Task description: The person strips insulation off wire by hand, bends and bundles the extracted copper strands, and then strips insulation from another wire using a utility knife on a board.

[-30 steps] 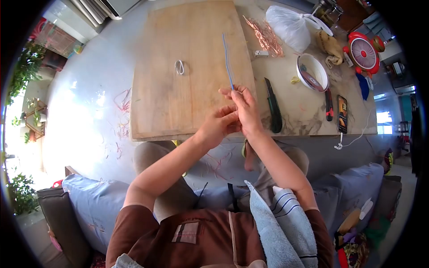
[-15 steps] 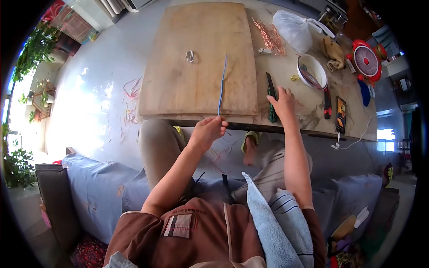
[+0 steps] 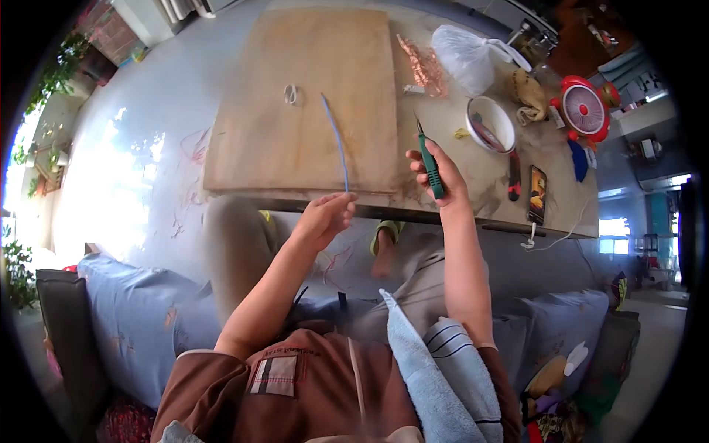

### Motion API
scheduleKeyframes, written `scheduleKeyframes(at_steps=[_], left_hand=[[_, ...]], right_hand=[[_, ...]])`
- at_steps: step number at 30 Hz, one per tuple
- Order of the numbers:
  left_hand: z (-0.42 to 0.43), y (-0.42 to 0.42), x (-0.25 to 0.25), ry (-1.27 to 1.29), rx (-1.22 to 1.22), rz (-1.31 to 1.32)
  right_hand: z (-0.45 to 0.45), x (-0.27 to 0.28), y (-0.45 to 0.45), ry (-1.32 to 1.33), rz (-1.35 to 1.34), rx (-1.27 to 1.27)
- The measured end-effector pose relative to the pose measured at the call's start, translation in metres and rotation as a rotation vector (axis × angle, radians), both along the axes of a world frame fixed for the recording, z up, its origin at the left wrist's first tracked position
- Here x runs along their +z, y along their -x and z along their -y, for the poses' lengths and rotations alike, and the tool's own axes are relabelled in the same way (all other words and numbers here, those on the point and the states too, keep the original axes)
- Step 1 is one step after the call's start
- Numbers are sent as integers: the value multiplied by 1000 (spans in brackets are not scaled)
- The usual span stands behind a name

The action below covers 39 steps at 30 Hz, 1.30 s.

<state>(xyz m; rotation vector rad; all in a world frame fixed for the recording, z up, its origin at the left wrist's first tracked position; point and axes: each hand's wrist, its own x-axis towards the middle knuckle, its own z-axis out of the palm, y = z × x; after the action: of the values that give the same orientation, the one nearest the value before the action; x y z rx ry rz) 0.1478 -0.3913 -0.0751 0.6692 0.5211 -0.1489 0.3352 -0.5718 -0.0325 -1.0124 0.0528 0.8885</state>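
Note:
My left hand (image 3: 325,219) pinches the lower end of a blue wire (image 3: 337,140) at the front edge of a wooden board (image 3: 295,52). The wire stretches away over the board, bending a little to the left. To the right of the board, my right hand (image 3: 449,177) is closed around a green-handled utility knife (image 3: 430,166). The knife's blade end points away from me, above the tabletop. Farther back on the board lies a small white loop of cord (image 3: 290,94).
Bare copper wire (image 3: 423,66), a tied white plastic bag (image 3: 463,59) and a white bowl (image 3: 510,122) occupy the table's right side. Nearer me are a red-and-black-handled tool (image 3: 515,181) and a phone (image 3: 538,193). A round red device (image 3: 583,109) stands farther right.
My right hand has picked up the utility knife from the tabletop and now grips it. The left hand still pinches the blue wire. The whole view has shifted slightly.

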Motion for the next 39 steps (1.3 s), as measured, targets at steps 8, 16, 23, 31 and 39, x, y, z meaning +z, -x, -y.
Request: scheduleKeyframes(at_steps=[8,16,23,31,39], left_hand=[[-10,-3,-9,-211,-104,-18],[-3,-6,-9,-218,47,-63],[6,-10,0,-277,96,-108],[5,-8,4,-216,59,-112],[2,-8,-3,-151,48,-57]], right_hand=[[-33,-3,40,676,1580,-122],[-25,1,54,950,1877,167],[-25,-14,59,873,1994,194],[-29,-20,66,860,1902,188],[-30,-20,68,800,2016,169]])
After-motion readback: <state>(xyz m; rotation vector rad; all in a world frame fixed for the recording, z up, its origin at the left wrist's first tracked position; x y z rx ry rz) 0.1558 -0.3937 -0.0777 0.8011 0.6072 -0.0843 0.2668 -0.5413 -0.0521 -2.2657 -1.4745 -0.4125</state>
